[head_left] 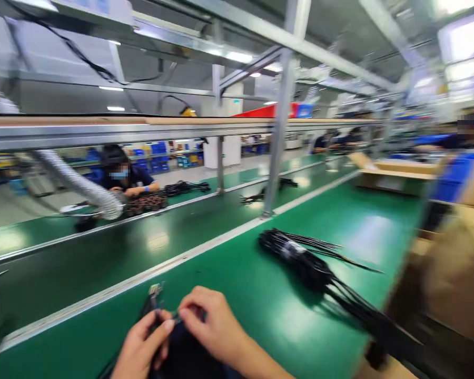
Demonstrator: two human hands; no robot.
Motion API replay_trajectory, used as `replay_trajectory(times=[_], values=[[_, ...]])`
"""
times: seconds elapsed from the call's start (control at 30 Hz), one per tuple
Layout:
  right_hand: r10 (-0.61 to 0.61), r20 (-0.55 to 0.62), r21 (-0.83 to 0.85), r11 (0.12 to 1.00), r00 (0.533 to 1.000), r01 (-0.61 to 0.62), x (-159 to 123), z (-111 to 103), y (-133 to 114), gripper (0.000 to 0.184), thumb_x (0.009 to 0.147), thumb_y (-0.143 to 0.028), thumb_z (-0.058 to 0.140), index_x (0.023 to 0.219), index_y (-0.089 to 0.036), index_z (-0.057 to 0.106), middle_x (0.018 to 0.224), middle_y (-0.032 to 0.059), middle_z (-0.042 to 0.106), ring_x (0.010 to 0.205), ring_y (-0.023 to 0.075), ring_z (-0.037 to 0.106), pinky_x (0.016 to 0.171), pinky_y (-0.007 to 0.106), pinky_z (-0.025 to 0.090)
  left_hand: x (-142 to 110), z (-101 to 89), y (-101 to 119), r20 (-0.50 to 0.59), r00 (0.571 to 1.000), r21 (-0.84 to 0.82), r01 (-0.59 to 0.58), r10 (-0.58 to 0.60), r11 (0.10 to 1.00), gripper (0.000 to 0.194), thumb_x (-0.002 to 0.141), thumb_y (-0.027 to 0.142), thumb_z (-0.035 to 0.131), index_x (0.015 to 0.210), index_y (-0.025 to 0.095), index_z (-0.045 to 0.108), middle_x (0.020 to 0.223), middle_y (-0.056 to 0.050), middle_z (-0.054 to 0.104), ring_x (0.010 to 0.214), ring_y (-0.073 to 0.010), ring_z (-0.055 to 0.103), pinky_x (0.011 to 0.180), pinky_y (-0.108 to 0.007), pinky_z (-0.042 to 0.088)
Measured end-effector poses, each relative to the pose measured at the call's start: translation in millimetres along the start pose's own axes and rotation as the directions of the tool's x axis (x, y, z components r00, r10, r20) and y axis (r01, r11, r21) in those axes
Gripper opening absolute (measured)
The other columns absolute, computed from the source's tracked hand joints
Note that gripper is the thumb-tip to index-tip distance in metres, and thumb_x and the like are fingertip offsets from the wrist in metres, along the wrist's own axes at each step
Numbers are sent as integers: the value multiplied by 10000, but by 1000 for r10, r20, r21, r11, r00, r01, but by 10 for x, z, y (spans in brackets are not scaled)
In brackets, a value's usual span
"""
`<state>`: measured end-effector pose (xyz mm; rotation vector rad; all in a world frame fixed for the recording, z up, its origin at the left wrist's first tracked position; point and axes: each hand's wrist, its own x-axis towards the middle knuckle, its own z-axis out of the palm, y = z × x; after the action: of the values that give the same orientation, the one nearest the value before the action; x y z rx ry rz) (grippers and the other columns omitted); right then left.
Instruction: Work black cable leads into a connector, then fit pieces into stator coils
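Left fingers (160, 337) closed round dark cable (149, 308), low before me; pale tip (155, 289) juts past them. Right fingers (195, 323) pinch thin strand (176, 318), blurred. Cable probably light, bendy; tip likely fragile, so I'd grip just below. Beyond right hand, bundle (316, 271) lies on surface (237, 273): likely heavier, floppy, best lifted by pale wrap (291, 249).

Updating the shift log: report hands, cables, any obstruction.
Left hand holding dark cable. Right hand close beside it, grip too blurred to tell. Black cable bundle on green bench, off to the right, apart from both hands.
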<state>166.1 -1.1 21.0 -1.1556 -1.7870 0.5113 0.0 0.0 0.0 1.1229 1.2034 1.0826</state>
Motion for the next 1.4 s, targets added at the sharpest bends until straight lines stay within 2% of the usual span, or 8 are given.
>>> replay_trajectory(times=[0.07, 0.17, 0.37, 0.53, 0.7, 0.87, 1.2, 1.4], values=[[-20, -40, 102, 995, 999, 24, -2, -9, 48, 188, 914, -188, 554, 802, -171, 705, 730, 14, 655, 644, 124, 610, 605, 200, 481, -16, -5, 58, 48, 999, -21, -3, 4, 1000, 605, 590, 710, 798, 769, 162, 615, 464, 82, 438, 444, -61, 339, 429, -179, 226], [-105, -34, 145, 983, 994, 109, -8, -7, 115, 200, 950, -241, 533, 825, -190, 680, 748, 16, 645, 654, 131, 610, 611, 211, 492, -21, -37, 76, 60, 998, -14, -8, 9, 1000, 523, 662, 641, 774, 773, 165, 585, 480, 84, 435, 442, -60, 343, 429, -182, 220], [-162, 12, 107, 981, 987, 160, -86, -7, 120, 171, 979, -246, 526, 880, -219, 663, 795, 14, 654, 678, 136, 633, 631, 220, 514, -40, -62, 49, 121, 993, 6, 7, -8, 1000, 548, 639, 654, 785, 774, 175, 558, 528, 87, 415, 444, -64, 370, 417, -186, 232], [-184, -44, 107, 976, 982, 188, -60, -14, 111, 164, 966, -243, 543, 866, -224, 670, 764, 10, 662, 640, 134, 638, 593, 211, 520, -41, -61, 75, 133, 991, 25, -13, 9, 1000, 518, 659, 628, 783, 761, 169, 567, 547, 77, 434, 457, -65, 393, 425, -184, 258], [-166, 38, 105, 981, 985, 161, -31, -20, 87, 218, 963, -275, 531, 811, -220, 677, 719, 3, 660, 605, 132, 623, 566, 210, 505, -46, -63, 69, 148, 989, 4, -22, 21, 1000, 494, 660, 602, 796, 747, 163, 584, 557, 72, 446, 461, -66, 408, 432, -193, 267], [-144, -6, 128, 981, 990, 143, -27, -47, 74, 221, 963, -295, 537, 812, -215, 677, 728, 3, 661, 628, 125, 624, 587, 196, 502, -39, -65, 61, 151, 988, 15, -19, 16, 1000, 511, 653, 621, 792, 751, 164, 584, 559, 67, 457, 462, -70, 412, 435, -195, 270], [-95, 71, 121, 989, 993, 85, -34, -44, 106, 242, 971, -314, 516, 809, -215, 666, 742, 6, 654, 648, 136, 613, 608, 217, 494, -44, -46, 80, 134, 991, 1, -14, 14, 1000, 503, 642, 608, 808, 733, 171, 576, 533, 76, 451, 448, -67, 399, 423, -195, 251], [-90, 118, 75, 994, 989, 82, -32, -55, 106, 251, 960, -293, 499, 785, -211, 659, 714, 4, 629, 621, 136, 601, 580, 219, 489, -38, -50, 51, 118, 993, 12, -19, 18, 1000, 569, 625, 664, 801, 763, 153, 592, 555, 66, 471, 460, -65, 415, 423, -180, 281]])
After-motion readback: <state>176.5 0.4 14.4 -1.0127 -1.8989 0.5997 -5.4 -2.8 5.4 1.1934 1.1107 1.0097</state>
